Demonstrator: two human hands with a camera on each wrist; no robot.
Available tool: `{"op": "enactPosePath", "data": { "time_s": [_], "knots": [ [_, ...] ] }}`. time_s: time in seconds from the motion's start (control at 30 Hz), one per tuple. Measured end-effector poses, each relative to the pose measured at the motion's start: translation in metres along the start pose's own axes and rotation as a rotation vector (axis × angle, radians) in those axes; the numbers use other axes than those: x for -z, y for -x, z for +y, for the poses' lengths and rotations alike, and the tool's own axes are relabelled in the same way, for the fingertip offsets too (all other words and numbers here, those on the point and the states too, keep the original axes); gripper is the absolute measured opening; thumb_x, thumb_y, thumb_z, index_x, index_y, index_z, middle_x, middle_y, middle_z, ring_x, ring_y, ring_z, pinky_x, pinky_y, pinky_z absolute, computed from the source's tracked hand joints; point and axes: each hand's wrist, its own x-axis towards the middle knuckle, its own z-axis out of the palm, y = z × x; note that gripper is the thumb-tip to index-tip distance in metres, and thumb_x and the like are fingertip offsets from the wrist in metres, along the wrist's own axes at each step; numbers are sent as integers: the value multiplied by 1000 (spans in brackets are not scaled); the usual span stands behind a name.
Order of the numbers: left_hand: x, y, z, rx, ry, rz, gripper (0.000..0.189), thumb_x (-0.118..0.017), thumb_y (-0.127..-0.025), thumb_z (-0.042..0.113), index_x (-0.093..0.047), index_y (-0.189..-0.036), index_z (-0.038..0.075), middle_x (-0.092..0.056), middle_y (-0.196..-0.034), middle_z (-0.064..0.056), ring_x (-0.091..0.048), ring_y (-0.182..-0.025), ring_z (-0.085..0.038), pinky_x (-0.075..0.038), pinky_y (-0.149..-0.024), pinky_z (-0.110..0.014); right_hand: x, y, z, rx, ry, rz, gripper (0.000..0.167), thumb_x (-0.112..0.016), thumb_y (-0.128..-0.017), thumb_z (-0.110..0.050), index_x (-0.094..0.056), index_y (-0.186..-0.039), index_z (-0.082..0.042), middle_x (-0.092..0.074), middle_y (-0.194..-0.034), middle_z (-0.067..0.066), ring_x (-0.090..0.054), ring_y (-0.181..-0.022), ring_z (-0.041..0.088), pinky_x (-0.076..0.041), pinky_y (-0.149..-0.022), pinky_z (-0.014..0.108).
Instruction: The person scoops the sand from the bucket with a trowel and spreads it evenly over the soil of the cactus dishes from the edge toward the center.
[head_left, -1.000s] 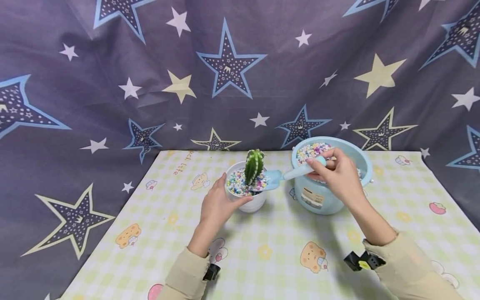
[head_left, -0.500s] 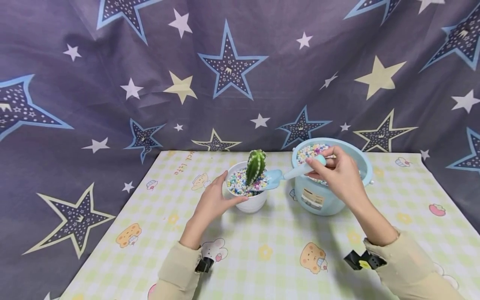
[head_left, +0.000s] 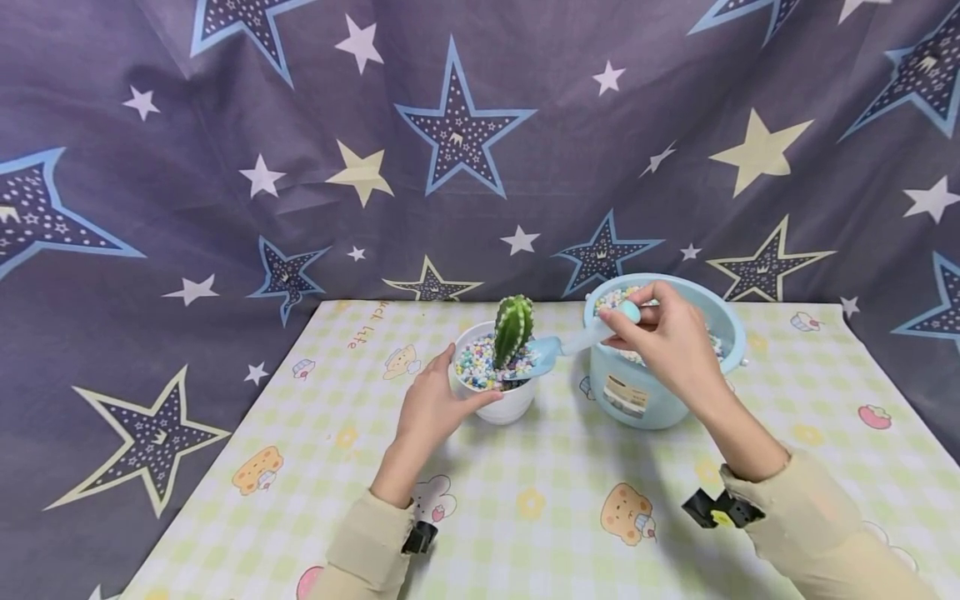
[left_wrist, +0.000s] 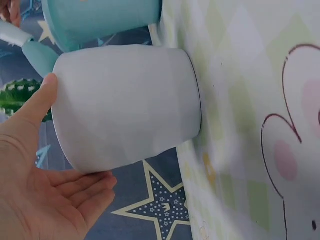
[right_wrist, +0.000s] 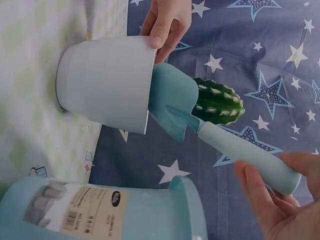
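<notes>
My left hand (head_left: 432, 414) grips the white flowerpot (head_left: 510, 406) at its rim, thumb in front and fingers along the left side. In the left wrist view the thumb and fingers lie on opposite sides of the pot (left_wrist: 125, 105). A green cactus (head_left: 514, 332) rises from colourful small pebbles (head_left: 472, 364) inside, leaning slightly right. My right hand (head_left: 670, 335) holds a light-blue trowel (head_left: 588, 337) by its handle end. The trowel's blade (right_wrist: 172, 100) dips over the pot's right rim beside the cactus; its tip is hidden in the head view.
A light-blue bucket (head_left: 633, 398) with similar pebbles stands right of the pot, under my right hand. A checked, cartoon-printed cloth (head_left: 525, 542) covers the table. Behind it hangs a dark curtain (head_left: 300, 100) with stars.
My right hand and the trowel handle have shifted slightly left, towards the pot. The cactus stands a little further right than a second ago. My left hand stays at the pot.
</notes>
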Motion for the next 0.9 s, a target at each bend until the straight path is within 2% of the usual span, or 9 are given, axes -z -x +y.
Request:
{"op": "enactPosePath", "data": {
  "time_s": [0.2, 0.37, 0.47, 0.67, 0.9],
  "knots": [
    [-3, 3, 6, 24, -34, 23, 112, -77, -71, 69, -37, -153, 4, -50, -149, -21, -58, -126, -40, -54, -99, -51, -1, -2, -6, 17, 89, -3, 40, -67, -95, -35, -52, -109, -1, -78, -88, 17, -75, -70, 8, -56, -65, 12],
    [-2, 4, 7, 31, -47, 21, 113, -76, -71, 71, -37, -153, 4, -51, -148, -21, -59, -124, -40, -53, -98, -52, -1, -4, -9, 29, 136, -3, 40, -67, -95, -37, -53, -108, -2, -78, -83, 13, -76, -70, 16, -52, -59, 15],
    [1, 1, 3, 4, -53, 9, 111, -77, -72, 69, -37, -153, 4, -49, -149, -21, -58, -125, -41, -53, -100, -52, -2, -5, -10, 36, 143, -4, 39, -67, -95, -36, -53, -107, -1, -77, -82, 14, -76, -70, 19, -52, -57, 16],
    [7, -8, -5, -69, -19, -54, 110, -79, -73, 63, -35, -154, 4, -43, -155, -20, -45, -140, -38, -43, -113, -51, -2, -5, -12, 50, 173, -6, 36, -67, -96, -33, -54, -106, -1, -77, -81, 14, -76, -71, 22, -49, -52, 19],
    [4, -8, -3, -58, -28, -34, 108, -80, -73, 63, -36, -154, 6, -45, -153, -19, -47, -139, -39, -44, -112, -52, -3, -5, -19, 82, 264, -23, 37, -65, -96, -38, -53, -105, -4, -77, -77, 7, -76, -71, 20, -45, -53, 24]
  ]
}}
